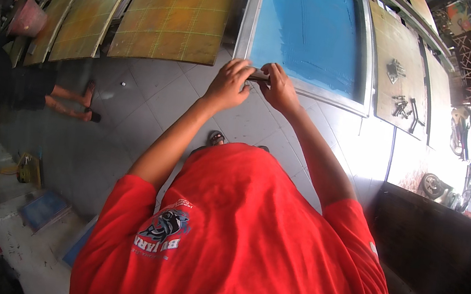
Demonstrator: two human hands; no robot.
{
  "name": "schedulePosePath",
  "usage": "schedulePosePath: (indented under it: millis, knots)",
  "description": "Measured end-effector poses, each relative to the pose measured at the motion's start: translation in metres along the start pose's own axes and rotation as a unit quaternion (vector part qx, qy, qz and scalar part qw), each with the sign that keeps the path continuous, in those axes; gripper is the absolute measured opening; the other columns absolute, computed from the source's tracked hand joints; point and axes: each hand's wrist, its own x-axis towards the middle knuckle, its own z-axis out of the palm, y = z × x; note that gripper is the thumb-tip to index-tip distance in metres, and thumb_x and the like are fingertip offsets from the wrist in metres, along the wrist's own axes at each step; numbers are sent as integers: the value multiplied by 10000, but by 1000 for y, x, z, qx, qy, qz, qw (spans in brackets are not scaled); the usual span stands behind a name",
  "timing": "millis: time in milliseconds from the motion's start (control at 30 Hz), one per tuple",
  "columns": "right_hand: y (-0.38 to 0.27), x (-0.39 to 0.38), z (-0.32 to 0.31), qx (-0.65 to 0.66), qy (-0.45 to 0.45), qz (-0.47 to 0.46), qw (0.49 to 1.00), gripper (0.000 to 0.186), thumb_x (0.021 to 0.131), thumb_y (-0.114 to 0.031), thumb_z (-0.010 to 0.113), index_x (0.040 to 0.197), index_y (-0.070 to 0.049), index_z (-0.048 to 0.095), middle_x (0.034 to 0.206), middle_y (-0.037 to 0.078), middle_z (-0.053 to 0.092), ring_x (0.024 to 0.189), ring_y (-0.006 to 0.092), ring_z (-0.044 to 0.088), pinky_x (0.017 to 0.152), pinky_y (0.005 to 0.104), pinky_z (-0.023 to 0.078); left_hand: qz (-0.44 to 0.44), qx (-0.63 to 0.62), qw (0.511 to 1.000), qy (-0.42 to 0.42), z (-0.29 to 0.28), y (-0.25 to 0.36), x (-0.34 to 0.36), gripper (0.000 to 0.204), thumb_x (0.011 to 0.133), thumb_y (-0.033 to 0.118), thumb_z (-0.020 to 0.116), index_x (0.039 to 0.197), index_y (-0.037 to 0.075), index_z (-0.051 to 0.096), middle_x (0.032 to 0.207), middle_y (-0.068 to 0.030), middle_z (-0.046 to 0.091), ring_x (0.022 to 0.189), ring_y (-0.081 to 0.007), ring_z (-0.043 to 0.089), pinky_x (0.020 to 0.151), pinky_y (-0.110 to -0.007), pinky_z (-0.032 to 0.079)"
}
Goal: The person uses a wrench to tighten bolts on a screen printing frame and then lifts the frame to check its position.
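Note:
A blue-coated screen (308, 32) in a pale metal frame lies ahead of me, its near edge at my hands. My left hand (230, 84) has its fingers curled over the left end of a narrow dark bar (259, 74), and my right hand (279, 88) grips the bar's other end. The bar is at the screen's near edge; whether it rests on the frame I cannot tell, and my fingers hide much of it.
Yellowish gridded boards (173, 8) line the left. A pale board (389, 90) bears metal clamps and fittings (401, 108). Another person's legs (71, 104) are at left on the tiled floor (152, 100). Parked motorbikes (434, 186) stand at right. A pink bucket (29, 17) is at upper left.

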Motion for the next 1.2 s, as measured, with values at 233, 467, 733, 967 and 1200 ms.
schedulePosePath:
  millis: [233, 467, 733, 967, 1200]
  knots:
    - [19, -6, -2, 73, 47, -47, 995, 394, 736, 87, 489, 1095, 15, 342, 1004, 238, 493, 914, 417, 536, 750, 418, 468, -37, -72, 985, -153, 20, 16, 39, 200, 763, 13, 547, 959, -10, 513, 939, -179, 545, 931, -375, 531, 781, -450, 439]
    - [21, -19, -22, 70, 146, 10, 987, 322, 793, -37, 528, 1090, -11, 406, 956, 162, 535, 891, 308, 583, 770, 390, 467, -1, -128, 970, -205, 18, 9, 53, 185, 774, -37, 500, 958, -21, 503, 986, -196, 576, 926, -386, 560, 759, -443, 464]
    - [69, -19, -38, -115, 339, 145, 922, 277, 836, -241, 607, 1016, -47, 526, 971, 121, 534, 937, 306, 532, 785, 397, 433, 11, -177, 970, -165, 30, 20, 57, 162, 881, 174, 492, 912, 25, 547, 897, -158, 586, 861, -341, 563, 733, -430, 434]
    - [63, -8, -36, -187, 345, 223, 892, 302, 823, -263, 620, 1038, -77, 521, 1009, 122, 526, 978, 322, 520, 793, 408, 434, -57, -114, 990, -53, 64, 20, 54, 391, 871, 355, 550, 648, 34, 569, 584, -138, 541, 623, -335, 549, 605, -435, 419]
    - [67, -11, -34, -214, 332, 226, 891, 288, 828, -238, 609, 1049, -76, 518, 1022, 138, 518, 996, 334, 506, 820, 419, 424, -26, -116, 992, -36, 63, 21, 44, 416, 895, 311, 521, 573, 48, 504, 532, -76, 524, 542, -246, 537, 557, -387, 402]
